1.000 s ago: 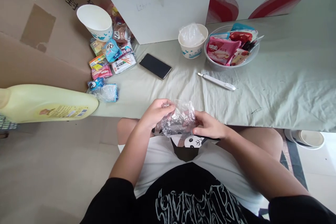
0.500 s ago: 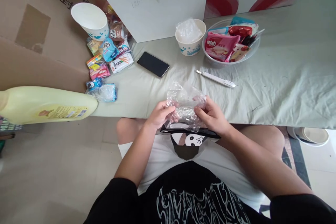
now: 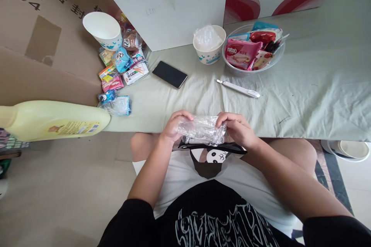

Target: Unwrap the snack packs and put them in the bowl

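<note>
A crinkled clear plastic bag (image 3: 203,129) is stretched between my two hands above my lap, its upper part folded down into a band. My left hand (image 3: 175,125) grips its left end, thumb and fingers closed. At the right end, my right hand (image 3: 238,127) pinches the plastic with bent fingers. Under the bag, a black-edged pouch with a panda picture (image 3: 213,156) lies across my thighs. Whether anything is inside the clear bag I cannot tell.
On the cloth-covered surface (image 3: 304,96) lie a phone (image 3: 170,74) and a white-handled craft knife (image 3: 239,88). Behind them stand a paper cup with crumpled plastic (image 3: 209,54) and a bowl of snacks (image 3: 253,69). Packaged snacks (image 3: 135,73), a paper cup (image 3: 102,31) and a yellow bottle (image 3: 60,119) are leftward.
The bag's loose upper part, which stood up between my hands, is now folded down into a flatter band. Both hands have shifted their fingers to its upper edge.
</note>
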Demonstrator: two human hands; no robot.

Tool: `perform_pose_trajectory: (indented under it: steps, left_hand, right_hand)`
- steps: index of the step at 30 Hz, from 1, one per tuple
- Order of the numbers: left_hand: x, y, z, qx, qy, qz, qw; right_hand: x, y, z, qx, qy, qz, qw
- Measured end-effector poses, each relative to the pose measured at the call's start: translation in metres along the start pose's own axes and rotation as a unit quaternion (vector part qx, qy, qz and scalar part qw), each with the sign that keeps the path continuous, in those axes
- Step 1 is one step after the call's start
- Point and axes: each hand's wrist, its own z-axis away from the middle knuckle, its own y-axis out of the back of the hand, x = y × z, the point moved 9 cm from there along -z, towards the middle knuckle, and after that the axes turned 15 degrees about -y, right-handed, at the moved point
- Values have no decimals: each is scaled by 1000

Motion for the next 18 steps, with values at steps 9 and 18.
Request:
perform_pose_trajectory:
  steps: [9, 18]
  left_hand:
    - [17, 0, -2, -46, -49, -259, 964]
    - [49, -54, 15, -10, -282, -436, 855]
  right_hand:
    - [3, 14, -4, 157, -19, 125, 980]
    - [-5, 25, 0, 216, 23, 113, 970]
